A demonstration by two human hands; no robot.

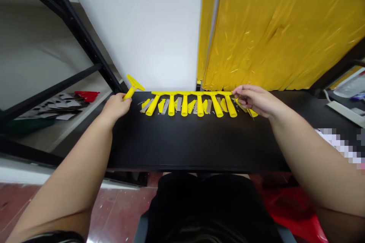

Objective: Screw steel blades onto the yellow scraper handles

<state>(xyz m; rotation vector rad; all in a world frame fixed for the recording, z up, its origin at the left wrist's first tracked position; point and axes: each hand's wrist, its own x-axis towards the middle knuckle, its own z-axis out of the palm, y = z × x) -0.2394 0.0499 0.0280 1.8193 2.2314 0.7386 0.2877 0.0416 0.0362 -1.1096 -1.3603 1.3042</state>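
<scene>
My left hand (115,107) is closed round the handle of a yellow scraper (134,85), its wide T-shaped head pointing up and away. My right hand (253,98) hovers over the right end of a row of yellow scraper handles (184,105), fingers loosely bent and apart, with nothing seen in them. Whether its fingertips touch the row's end I cannot tell. Beneath that hand, another yellow handle (253,113) is partly hidden. Between the handles lie small yellow plates (191,105), grey metal blades (165,107) and tiny parts, perhaps screws.
The black table (194,144) carries the row along its back edge. Behind it stand a white panel (148,26) and yellow plastic sheeting (279,34). A black-framed shelf (85,47) with stacked cards (57,106) is on the left. A white object (346,114) lies at the right.
</scene>
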